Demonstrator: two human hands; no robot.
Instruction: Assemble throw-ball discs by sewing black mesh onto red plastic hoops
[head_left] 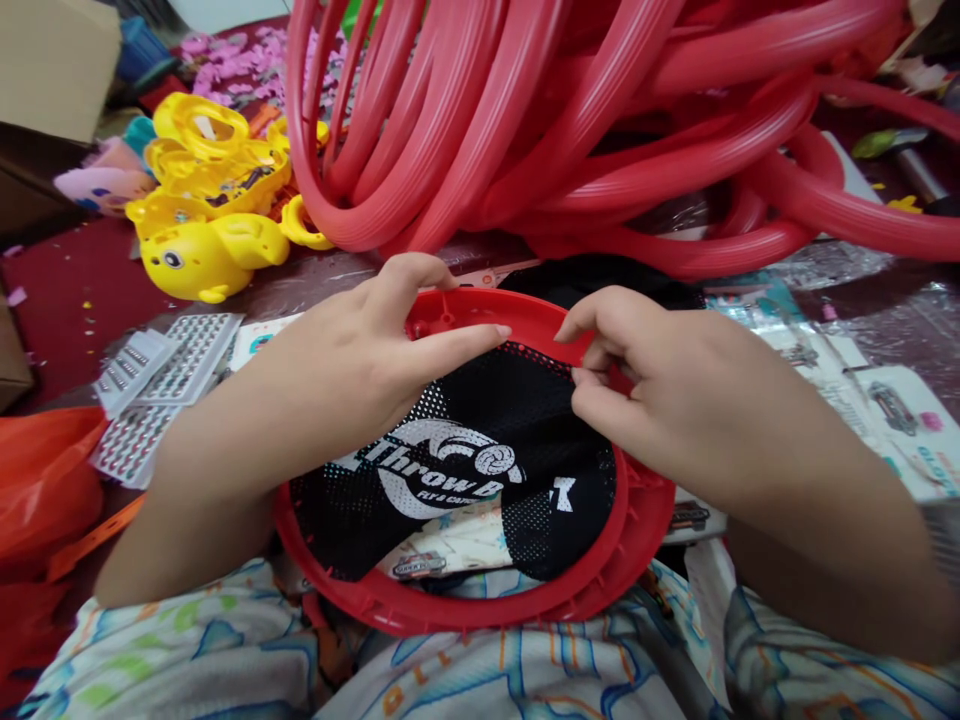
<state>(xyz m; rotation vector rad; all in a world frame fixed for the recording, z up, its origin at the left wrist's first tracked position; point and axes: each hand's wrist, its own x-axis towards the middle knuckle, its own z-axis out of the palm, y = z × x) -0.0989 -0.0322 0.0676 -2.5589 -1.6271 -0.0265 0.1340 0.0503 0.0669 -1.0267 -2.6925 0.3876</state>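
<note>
A red plastic ring lies at my lap, tilted towards me. Black mesh fabric with white "Throw B" lettering spans most of its opening. My left hand grips the ring's far left rim. Its index finger curls over the edge and its thumb stretches along the mesh border; the other fingers are hidden. On the far right side, my right hand pinches the fabric's edge beside the rim, fingers bent in. Through a gap at the near side of the fabric, printed paper shows.
Looped red ribbed tubes heap behind the ring. Yellow toy shells and pink pieces lie at the back left. Trays of small cells sit left, near an orange bag. Printed cards lie on the right.
</note>
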